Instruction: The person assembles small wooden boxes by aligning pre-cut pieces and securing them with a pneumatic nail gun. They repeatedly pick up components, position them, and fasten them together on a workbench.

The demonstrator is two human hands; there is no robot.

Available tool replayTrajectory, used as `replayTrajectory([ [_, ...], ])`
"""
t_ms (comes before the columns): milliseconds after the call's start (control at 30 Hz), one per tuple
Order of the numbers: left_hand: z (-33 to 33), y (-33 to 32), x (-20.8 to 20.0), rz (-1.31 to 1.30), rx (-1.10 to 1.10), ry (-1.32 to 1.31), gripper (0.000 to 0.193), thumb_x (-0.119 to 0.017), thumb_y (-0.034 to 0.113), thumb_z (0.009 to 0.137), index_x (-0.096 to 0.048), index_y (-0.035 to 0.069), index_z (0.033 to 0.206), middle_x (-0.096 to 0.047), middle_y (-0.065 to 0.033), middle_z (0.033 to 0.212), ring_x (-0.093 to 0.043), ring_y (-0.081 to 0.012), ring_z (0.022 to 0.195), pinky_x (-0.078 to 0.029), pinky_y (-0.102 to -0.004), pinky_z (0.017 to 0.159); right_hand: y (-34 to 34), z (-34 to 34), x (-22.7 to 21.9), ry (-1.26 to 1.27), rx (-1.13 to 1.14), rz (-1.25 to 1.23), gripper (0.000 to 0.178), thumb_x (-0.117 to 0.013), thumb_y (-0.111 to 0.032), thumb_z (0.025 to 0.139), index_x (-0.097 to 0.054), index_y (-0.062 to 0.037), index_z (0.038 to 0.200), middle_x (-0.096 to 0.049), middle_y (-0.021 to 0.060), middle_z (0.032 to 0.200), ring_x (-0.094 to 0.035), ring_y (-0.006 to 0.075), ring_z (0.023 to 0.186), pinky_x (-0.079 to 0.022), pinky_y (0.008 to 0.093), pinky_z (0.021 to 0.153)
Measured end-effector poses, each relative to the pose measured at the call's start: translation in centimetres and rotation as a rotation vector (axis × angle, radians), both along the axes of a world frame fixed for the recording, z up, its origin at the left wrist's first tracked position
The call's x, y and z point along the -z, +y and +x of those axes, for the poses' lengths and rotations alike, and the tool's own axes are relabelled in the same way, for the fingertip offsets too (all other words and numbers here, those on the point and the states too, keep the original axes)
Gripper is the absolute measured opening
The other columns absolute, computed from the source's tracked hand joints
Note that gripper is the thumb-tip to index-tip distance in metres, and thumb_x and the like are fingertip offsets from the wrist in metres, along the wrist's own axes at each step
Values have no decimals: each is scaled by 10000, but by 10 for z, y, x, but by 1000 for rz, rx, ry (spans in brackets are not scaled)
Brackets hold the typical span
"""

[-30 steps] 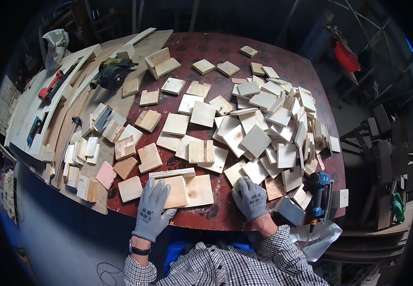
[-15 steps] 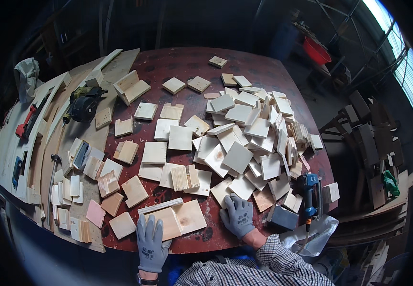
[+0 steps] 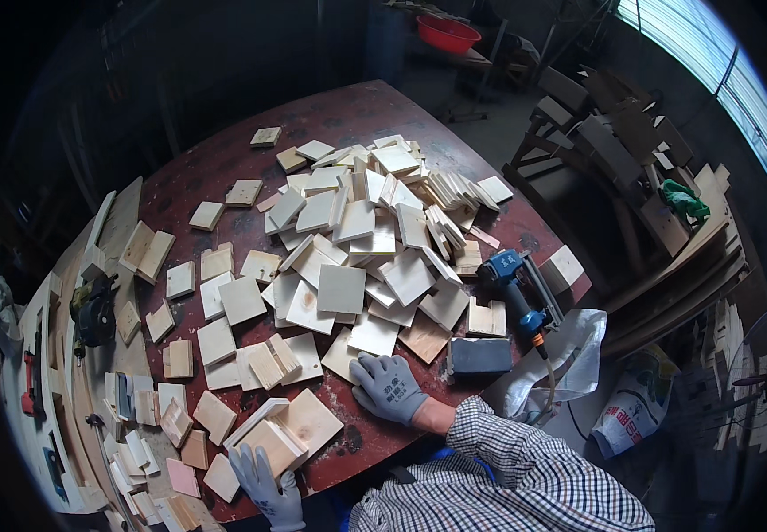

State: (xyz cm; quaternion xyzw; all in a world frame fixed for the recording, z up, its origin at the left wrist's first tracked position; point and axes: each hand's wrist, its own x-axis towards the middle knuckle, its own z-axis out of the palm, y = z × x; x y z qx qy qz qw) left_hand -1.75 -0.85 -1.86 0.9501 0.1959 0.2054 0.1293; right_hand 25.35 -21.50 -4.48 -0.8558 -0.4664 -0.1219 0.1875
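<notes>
**Both gloved hands down among the wooden squares**

My left hand [image 3: 266, 483], in a grey work glove, sits at the near edge of the round reddish tabletop [image 3: 224, 168]. Its fingers are wrapped around the near end of a small open wooden box [image 3: 281, 433], holding it where it rests on the tabletop. A loose flat panel lies just beside the box on the right.

My right hand [image 3: 388, 387], gloved the same way, lies flat with fingers spread wide, palm down, gripping nothing. Its fingertips touch the near edge of the big heap of pale plywood squares [image 3: 357, 257] that fills the middle of the tabletop.

Just to the right of that hand is a dark grey block [image 3: 481, 355], and beyond it a blue nail gun [image 3: 514, 288] lying on its side. A white sack [image 3: 569, 350] hangs off the tabletop's edge near the gun.
</notes>
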Motion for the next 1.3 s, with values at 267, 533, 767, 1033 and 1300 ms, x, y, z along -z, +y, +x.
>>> replayTrajectory([
  [267, -2, 4, 6, 35, -5, 17, 653, -465, 474, 1085, -436, 46, 1576, -365, -197, 1660, -237, -433, 1573, -202, -576, 1264, -4, -1, 6, 67, 12, 50, 492, -657, -323, 916, -557, -31, 1299, -573, 162, 1242, -605, 305, 979, -471, 450, 827],
  [533, 4, 2, 4, -11, -12, 60, 664, -489, 450, 1076, -426, 21, 1579, -344, -209, 1670, -230, -404, 1584, -199, -538, 1272, -16, 2, -2, 120, 37, 106, 446, -658, -329, 932, -593, -56, 1278, -609, 154, 1195, -637, 312, 955, -497, 459, 825],
  [767, -7, 1, -2, -8, -62, 81, 679, -492, 477, 1071, -449, 10, 1562, -338, -223, 1670, -229, -402, 1585, -205, -523, 1269, -46, 119, -115, 241, 244, 911, 244, -683, -184, 959, -714, -8, 1126, -721, 164, 966, -724, 299, 823, -566, 381, 721],
  [1033, 3, -3, -7, -36, -36, 69, 647, -507, 434, 1061, -447, 35, 1566, -359, -203, 1665, -223, -415, 1585, -201, -544, 1273, -81, 335, -133, 149, 751, -157, 574, -699, -524, 893, -695, -121, 1302, -608, 182, 1387, -617, 367, 1258, -517, 518, 998],
  [1300, 5, -4, -11, -41, -55, 112, 624, -533, 400, 1048, -454, 56, 1563, -358, -204, 1664, -202, -422, 1590, -197, -552, 1276, -62, 377, -89, 241, 826, -206, 752, -804, -495, 814, -620, -39, 1382, -621, 213, 1409, -597, 374, 1317, -490, 462, 1100],
])
